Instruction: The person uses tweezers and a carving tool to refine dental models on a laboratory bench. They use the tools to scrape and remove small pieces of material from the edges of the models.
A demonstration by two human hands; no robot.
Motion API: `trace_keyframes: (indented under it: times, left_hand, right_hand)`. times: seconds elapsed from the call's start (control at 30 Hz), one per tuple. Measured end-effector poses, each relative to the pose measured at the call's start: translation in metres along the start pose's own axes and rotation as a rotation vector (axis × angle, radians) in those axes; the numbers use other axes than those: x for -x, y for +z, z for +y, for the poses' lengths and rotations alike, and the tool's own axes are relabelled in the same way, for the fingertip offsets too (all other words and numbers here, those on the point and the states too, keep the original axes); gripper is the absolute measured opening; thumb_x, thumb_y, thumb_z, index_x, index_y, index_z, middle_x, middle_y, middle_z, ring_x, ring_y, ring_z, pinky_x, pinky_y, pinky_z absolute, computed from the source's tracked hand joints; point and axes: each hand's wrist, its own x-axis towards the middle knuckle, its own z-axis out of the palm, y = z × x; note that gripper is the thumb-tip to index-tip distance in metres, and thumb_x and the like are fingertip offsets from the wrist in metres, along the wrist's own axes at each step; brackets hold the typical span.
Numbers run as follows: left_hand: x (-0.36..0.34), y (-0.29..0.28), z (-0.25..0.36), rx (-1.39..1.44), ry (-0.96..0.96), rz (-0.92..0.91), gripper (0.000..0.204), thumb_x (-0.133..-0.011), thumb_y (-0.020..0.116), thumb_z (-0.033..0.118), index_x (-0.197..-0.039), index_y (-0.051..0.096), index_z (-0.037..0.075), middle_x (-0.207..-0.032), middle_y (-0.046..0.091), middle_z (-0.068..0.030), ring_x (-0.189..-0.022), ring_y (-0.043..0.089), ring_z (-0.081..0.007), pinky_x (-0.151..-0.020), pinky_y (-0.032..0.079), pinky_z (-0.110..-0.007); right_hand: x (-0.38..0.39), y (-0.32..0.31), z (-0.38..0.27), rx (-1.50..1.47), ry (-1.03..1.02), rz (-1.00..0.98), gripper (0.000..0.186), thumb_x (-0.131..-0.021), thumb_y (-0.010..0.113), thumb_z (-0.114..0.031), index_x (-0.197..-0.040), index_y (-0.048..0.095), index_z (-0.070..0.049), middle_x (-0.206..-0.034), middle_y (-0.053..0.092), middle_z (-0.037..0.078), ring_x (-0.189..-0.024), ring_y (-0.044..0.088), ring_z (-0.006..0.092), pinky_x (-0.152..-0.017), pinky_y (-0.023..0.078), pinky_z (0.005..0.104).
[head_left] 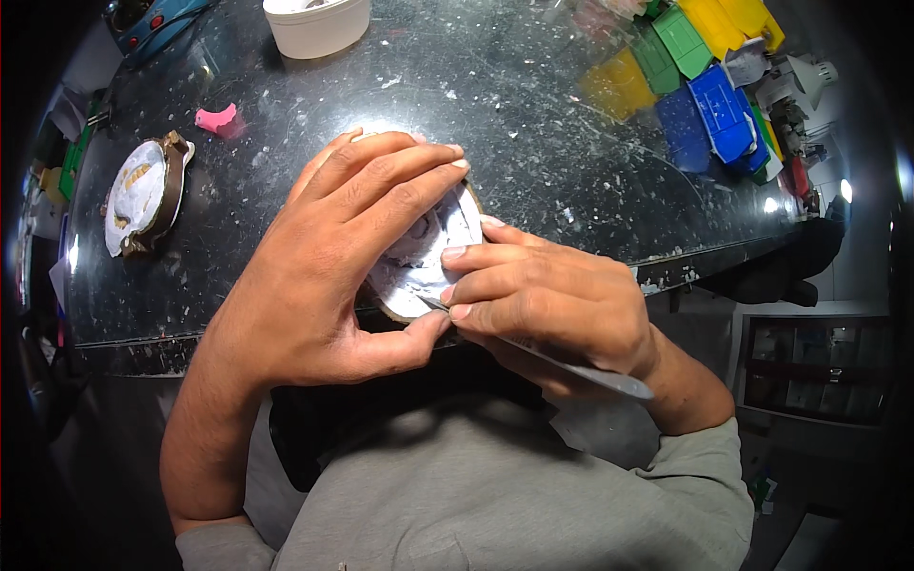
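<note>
At the near edge of the table, my left hand arches over a round piece filled with white plaster. Its fingers wrap the far rim and its thumb presses the near rim. A slim flat metal knife sits pinched in my right hand, its grey handle pointing down to the right. The knife's thin tip meets the plaster by my left thumb. Fingers of my right hand also rest on the plaster's right side. Much of the piece's left part is hidden under my left hand.
A similar plaster-filled round piece with a brownish metal rim lies at left. Near it is a pink curved scrap. A white round tub stands at the back. Blue, green and yellow bins line the right; white flecks dot the black tabletop.
</note>
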Motion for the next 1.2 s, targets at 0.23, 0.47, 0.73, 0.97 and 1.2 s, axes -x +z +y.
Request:
trace_keyframes:
  times: [0.23, 0.47, 0.73, 0.97, 1.2]
  left_hand:
    - [0.001, -0.017, -0.007, 0.027, 0.071, -0.106, 0.101, -0.063, 0.082, 0.04, -0.155, 0.058, 0.005, -0.162, 0.054, -0.0151, -0.159, 0.036, -0.0386, -0.133, 0.012, -0.065]
    - [0.013, 0.0, 0.015, 0.022, -0.118, 0.0, 0.106, -0.071, 0.082, 0.035, -0.163, 0.044, -0.001, -0.17, 0.04, -0.0233, -0.16, 0.032, -0.0419, -0.132, 0.02, -0.056]
    - [0.014, 0.002, 0.003, 0.142, -0.053, 0.039, 0.1, -0.074, 0.081, 0.032, -0.162, 0.046, 0.001, -0.166, 0.045, -0.0219, -0.158, 0.037, -0.0405, -0.13, 0.028, -0.053]
    - [0.014, 0.003, 0.002, 0.155, -0.047, 0.04, 0.098, -0.072, 0.081, 0.031, -0.16, 0.049, 0.002, -0.164, 0.048, -0.0206, -0.156, 0.039, -0.0405, -0.13, 0.029, -0.054]
    - [0.014, 0.003, 0.006, 0.082, -0.041, 0.026, 0.094, -0.066, 0.076, 0.034, -0.153, 0.058, 0.003, -0.16, 0.054, -0.0197, -0.158, 0.038, -0.0397, -0.132, 0.022, -0.059]
  right_hand:
    - [0.017, 0.003, 0.013, -0.153, -0.018, 0.089, 0.025, -0.086, 0.085, -0.003, -0.11, 0.077, -0.007, -0.112, 0.08, 0.008, -0.116, 0.077, 0.0268, -0.11, 0.058, 0.0507]
    - [0.012, 0.009, 0.005, -0.099, -0.025, 0.103, 0.022, -0.087, 0.086, -0.004, -0.107, 0.077, -0.007, -0.109, 0.08, 0.007, -0.115, 0.078, 0.0267, -0.106, 0.061, 0.0474]
    - [0.008, 0.004, 0.006, -0.184, 0.013, 0.055, 0.017, -0.088, 0.084, -0.003, -0.103, 0.078, -0.007, -0.106, 0.081, 0.008, -0.11, 0.079, 0.0271, -0.101, 0.064, 0.0425]
    - [0.006, 0.001, 0.004, -0.075, -0.027, 0.026, 0.017, -0.089, 0.084, -0.003, -0.104, 0.077, -0.006, -0.105, 0.081, 0.009, -0.108, 0.08, 0.0276, -0.098, 0.065, 0.0411]
    - [0.008, -0.012, 0.007, -0.236, 0.04, 0.002, 0.016, -0.086, 0.086, 0.001, -0.1, 0.08, -0.005, -0.103, 0.083, 0.014, -0.103, 0.082, 0.0296, -0.095, 0.067, 0.0424]
